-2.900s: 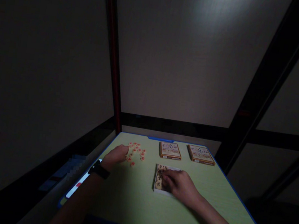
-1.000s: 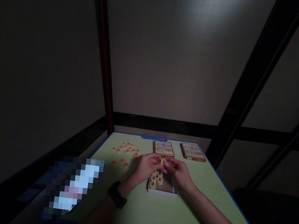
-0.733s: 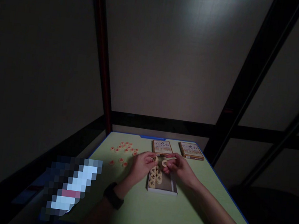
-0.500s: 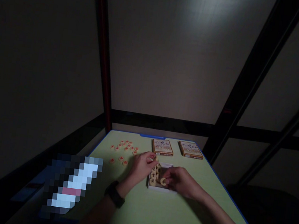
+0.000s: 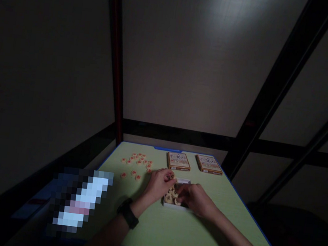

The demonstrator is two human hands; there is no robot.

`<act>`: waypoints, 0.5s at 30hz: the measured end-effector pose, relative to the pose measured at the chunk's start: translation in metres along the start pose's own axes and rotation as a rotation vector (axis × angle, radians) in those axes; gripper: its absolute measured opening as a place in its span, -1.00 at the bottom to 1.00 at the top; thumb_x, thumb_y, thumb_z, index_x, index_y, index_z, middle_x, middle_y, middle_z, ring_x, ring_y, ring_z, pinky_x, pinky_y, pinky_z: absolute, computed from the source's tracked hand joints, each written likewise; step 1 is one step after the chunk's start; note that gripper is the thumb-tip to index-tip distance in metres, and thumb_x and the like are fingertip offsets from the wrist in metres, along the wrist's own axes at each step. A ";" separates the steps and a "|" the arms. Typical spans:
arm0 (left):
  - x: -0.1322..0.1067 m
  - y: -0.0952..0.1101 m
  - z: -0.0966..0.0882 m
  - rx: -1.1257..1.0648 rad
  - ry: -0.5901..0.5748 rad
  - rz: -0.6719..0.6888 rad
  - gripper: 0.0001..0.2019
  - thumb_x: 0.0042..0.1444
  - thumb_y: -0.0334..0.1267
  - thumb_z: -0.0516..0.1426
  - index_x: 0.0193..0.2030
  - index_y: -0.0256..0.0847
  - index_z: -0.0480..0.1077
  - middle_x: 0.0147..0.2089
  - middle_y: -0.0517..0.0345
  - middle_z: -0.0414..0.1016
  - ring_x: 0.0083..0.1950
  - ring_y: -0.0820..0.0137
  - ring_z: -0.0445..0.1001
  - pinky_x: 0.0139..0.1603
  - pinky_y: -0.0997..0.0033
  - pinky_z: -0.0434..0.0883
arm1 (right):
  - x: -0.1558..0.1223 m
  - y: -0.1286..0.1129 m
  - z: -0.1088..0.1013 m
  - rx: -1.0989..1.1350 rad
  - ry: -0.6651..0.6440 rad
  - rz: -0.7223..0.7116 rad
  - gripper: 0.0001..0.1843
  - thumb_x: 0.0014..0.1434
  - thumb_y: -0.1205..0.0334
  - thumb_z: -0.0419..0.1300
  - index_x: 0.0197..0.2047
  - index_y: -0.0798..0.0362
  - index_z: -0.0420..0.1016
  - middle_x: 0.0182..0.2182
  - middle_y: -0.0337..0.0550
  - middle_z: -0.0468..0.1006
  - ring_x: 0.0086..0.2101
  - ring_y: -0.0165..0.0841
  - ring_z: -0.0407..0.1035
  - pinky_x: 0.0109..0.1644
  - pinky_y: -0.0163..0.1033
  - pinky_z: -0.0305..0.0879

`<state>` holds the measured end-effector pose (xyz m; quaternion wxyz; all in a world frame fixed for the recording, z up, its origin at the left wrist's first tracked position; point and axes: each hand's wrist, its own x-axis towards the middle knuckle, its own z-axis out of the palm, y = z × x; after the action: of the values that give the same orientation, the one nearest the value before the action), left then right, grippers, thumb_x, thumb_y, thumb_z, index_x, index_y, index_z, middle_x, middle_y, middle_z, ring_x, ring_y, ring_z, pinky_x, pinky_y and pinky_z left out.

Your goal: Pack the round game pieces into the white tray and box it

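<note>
A shallow white box point(image 5: 173, 206) lies on the table with several round wooden Chinese chess pieces point(image 5: 168, 199) inside, marked in black. At its far left corner, my left hand point(image 5: 159, 183) pinches one black-marked Chinese chess piece point(image 5: 171, 176) between thumb and fingers. My right hand point(image 5: 198, 200) reaches in from the right, its fingers closed at a piece point(image 5: 177, 201) near the front wall of the box. Those fingertips are dark and partly hidden, as is the box's right part under the hand.
Several red-marked pieces point(image 5: 139, 162) lie scattered on the left of the green table point(image 5: 174, 236), which has a blue edge. Two flat printed boxes, one in the middle point(image 5: 179, 161) and one to the right point(image 5: 209, 164), lie at the back. A pixelated bright patch point(image 5: 82, 201) covers the left side.
My left hand has moved slightly right and down with its piece, over the box corner. My right hand has lowered its piece a little toward the front of the box.
</note>
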<state>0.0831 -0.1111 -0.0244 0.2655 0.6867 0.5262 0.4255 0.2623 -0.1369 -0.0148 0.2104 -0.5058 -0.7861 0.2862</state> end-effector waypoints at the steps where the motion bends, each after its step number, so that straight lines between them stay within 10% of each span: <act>1: 0.000 -0.001 0.000 0.001 0.000 -0.004 -0.84 0.01 -0.37 0.27 -0.22 -0.22 0.56 -0.30 0.17 0.63 -0.36 0.44 0.54 -0.28 0.48 0.46 | 0.000 -0.002 -0.001 -0.012 0.003 0.003 -0.77 -0.06 0.54 0.19 -0.35 0.12 0.61 -0.49 -0.22 0.62 -0.46 -0.38 0.45 -0.37 -0.38 0.21; 15: 0.000 -0.002 0.001 0.010 -0.028 -0.027 -0.89 0.05 -0.31 0.25 -0.26 -0.23 0.53 -0.33 0.17 0.62 -0.37 0.45 0.52 -0.30 0.50 0.43 | 0.002 -0.007 -0.002 -0.137 0.021 0.004 -0.83 -0.07 0.52 0.24 -0.39 0.10 0.53 -0.50 -0.24 0.57 -0.44 -0.40 0.39 -0.38 -0.37 0.12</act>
<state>0.0831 -0.1102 -0.0267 0.2751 0.6868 0.5338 0.4096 0.2579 -0.1374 -0.0084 0.1830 -0.5234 -0.8007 0.2268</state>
